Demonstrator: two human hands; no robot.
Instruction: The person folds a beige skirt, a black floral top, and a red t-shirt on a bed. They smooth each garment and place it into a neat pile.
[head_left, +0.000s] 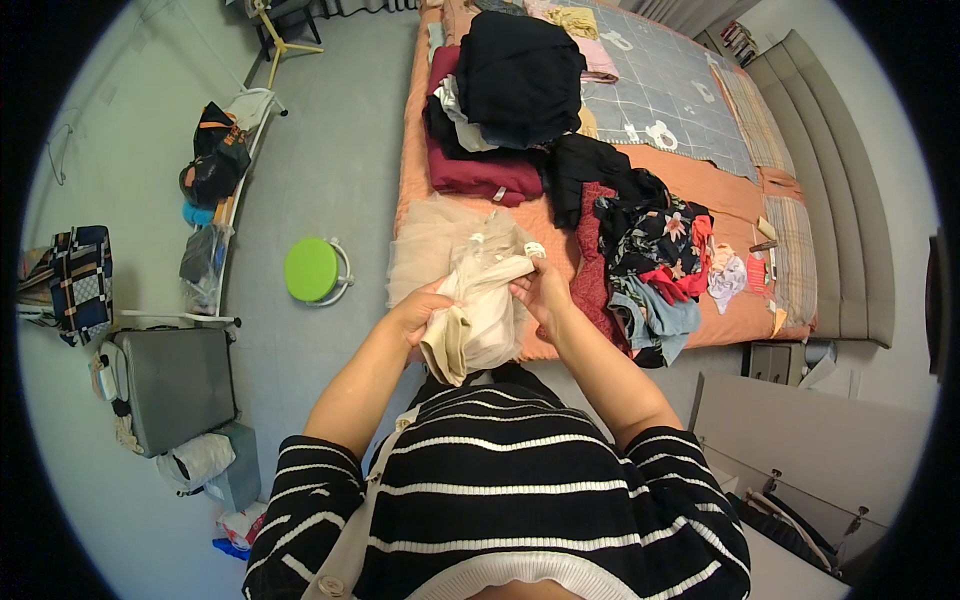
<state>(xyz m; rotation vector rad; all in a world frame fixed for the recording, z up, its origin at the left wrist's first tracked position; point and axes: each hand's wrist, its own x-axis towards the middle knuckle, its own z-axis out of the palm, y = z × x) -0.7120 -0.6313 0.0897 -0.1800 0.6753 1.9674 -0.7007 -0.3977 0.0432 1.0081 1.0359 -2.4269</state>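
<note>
Both my hands hold a cream-coloured garment [478, 290] with a sheer tulle part [425, 250], which spreads over the near left corner of the bed. My left hand [418, 308] is closed on the garment's left side, where a folded beige flap hangs down toward me. On the other side my right hand [542, 292] pinches the cloth near its upper right edge, close to a small white piece [535, 249]. Parts of the fingers are hidden in the fabric.
Folded black clothes [520, 75] are stacked on dark red cloth [480, 175] farther up the bed. Loose clothes [655, 240] lie heaped to the right. A green stool [312, 270] stands on the floor at left, near a grey suitcase [175, 385] and a white rack [240, 180].
</note>
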